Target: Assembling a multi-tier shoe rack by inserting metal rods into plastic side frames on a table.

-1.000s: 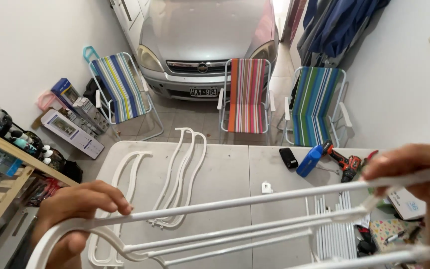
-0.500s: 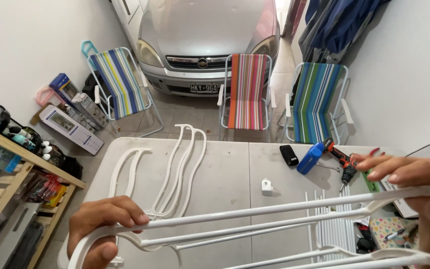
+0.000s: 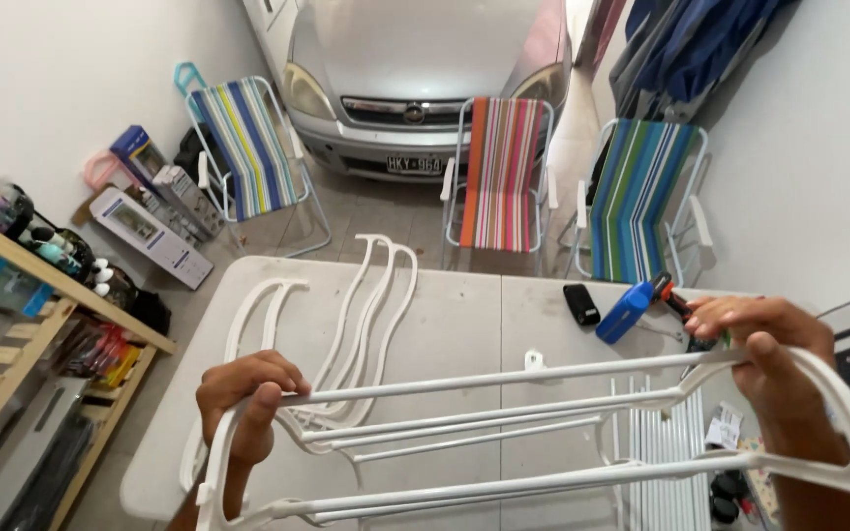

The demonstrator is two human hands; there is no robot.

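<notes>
Item in hand: we record a white rack (image 3: 504, 433) of several parallel rods joined to curved end pieces, held above the near edge of the grey table (image 3: 464, 324).
Left hand (image 3: 243, 398): curled round the left end piece, fingers folded over its top bend, thumb pointing down along it; a firm closed hold, in our judgement.
Right hand (image 3: 764, 359): fingers wrapped over the right end piece where the top rod meets it, thumb pressed against the plastic.
Work done: in our judgement the rods are seated in both end pieces on the held section (we cannot tell whether every joint is fully home).
Work left: loose curved pieces (image 3: 366, 324) lie on the far-left part of the table, apart from the held section, and a bundle of spare rods (image 3: 671, 452) lies at the near right under it; we judge the assembly part-built.
Long axis: left to right across the scene, the right end slightly higher and farther than the left.
Facing: the rods lie roughly level, stepped one behind another from far to near; the end pieces curve down toward us.
Surroundings: a blue-handled drill (image 3: 641, 305) and a small black case (image 3: 580, 303) sit at the far right of the table; three striped folding chairs (image 3: 499, 172) and a silver car (image 3: 425, 69) stand beyond.
</notes>
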